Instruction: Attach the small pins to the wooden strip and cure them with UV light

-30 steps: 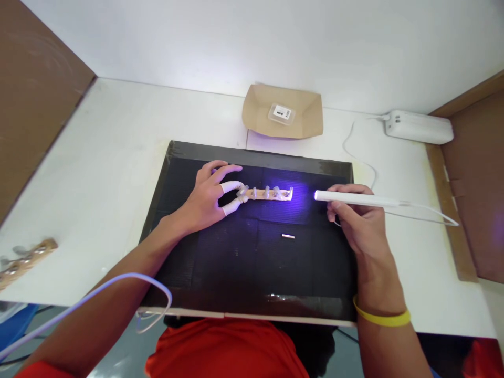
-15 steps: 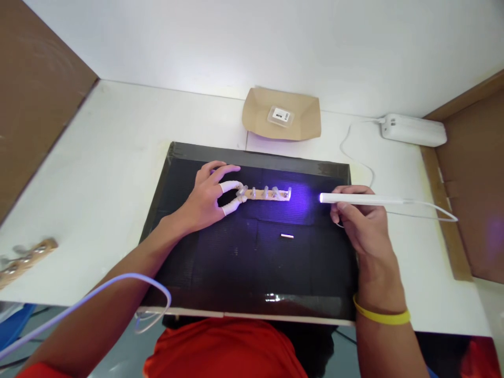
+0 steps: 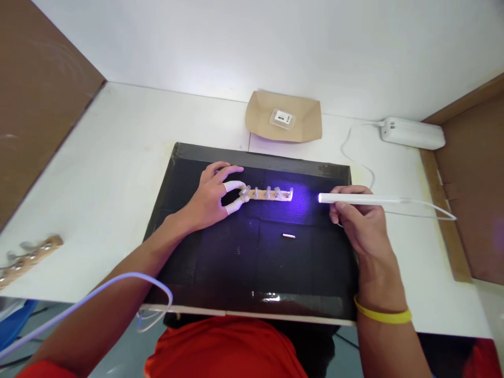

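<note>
A small wooden strip (image 3: 260, 194) with several translucent pieces standing on it lies on the black mat. My left hand (image 3: 210, 197), with white covers on thumb and index finger, pinches the strip's left end; its other fingers are spread. To the right, my right hand (image 3: 360, 212) is closed around a white pen-shaped light (image 3: 354, 198) with a cable at its rear. Its glowing tip points left and casts violet light on the black mat (image 3: 236, 262) and the strip's right end, without touching the strip. A small metallic bar (image 3: 289, 235) rests below the strip.
A brown paper tray (image 3: 309, 123) holding a small clear box (image 3: 282, 118) stands at the back. Behind my right hand is a white power bank (image 3: 412, 133) with a cable. Another wooden strip (image 3: 31, 257) with metal pieces lies at the far left. Brown panels border both sides.
The view has shifted slightly, so the mat and left hand appear a little further right. Both hands keep their holds, and the lit tip is marginally nearer the strip.
</note>
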Demonstrator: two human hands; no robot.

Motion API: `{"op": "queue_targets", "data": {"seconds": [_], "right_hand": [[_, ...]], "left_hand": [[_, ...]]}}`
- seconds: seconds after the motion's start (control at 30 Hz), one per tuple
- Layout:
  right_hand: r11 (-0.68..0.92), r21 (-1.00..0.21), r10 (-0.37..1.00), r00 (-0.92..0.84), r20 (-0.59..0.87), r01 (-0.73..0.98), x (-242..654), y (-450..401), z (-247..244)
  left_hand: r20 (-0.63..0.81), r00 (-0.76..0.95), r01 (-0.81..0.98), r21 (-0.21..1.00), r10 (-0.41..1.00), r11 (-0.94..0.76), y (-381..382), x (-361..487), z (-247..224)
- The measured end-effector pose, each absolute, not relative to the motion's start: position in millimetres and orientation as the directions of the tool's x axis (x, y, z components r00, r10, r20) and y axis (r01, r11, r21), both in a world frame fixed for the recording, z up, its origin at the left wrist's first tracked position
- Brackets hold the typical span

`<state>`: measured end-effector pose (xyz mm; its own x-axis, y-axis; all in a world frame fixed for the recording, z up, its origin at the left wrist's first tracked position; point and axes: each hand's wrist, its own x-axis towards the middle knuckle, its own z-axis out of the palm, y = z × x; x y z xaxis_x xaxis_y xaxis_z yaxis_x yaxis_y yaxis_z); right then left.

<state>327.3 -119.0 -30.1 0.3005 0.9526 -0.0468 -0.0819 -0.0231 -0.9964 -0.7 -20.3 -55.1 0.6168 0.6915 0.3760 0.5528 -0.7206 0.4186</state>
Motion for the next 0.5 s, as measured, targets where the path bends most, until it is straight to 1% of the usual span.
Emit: {"op": "queue_targets", "data": {"seconds": [0.13, 0.3, 0.5], "right_hand": [[-0.041, -0.999, 0.947, 0.319, -0.041, -0.007, 325, -119, -26], [-0.039, -0.986, 0.917, 0.397, 0.028, 0.16, 307, -124, -20], [-0.071, -0.949, 0.88, 0.468, 0.086, 0.308, 278, -140, -26]], "left_hand": [[0.358, 0.618, 0.558, 0.427, 0.7, -0.711, -20, -2, -56], [0.367, 0.615, 0.548, 0.438, 0.698, -0.713, -19, -2, -57], [0.387, 0.616, 0.543, 0.422, 0.686, -0.726, -19, -1, -58]]}}
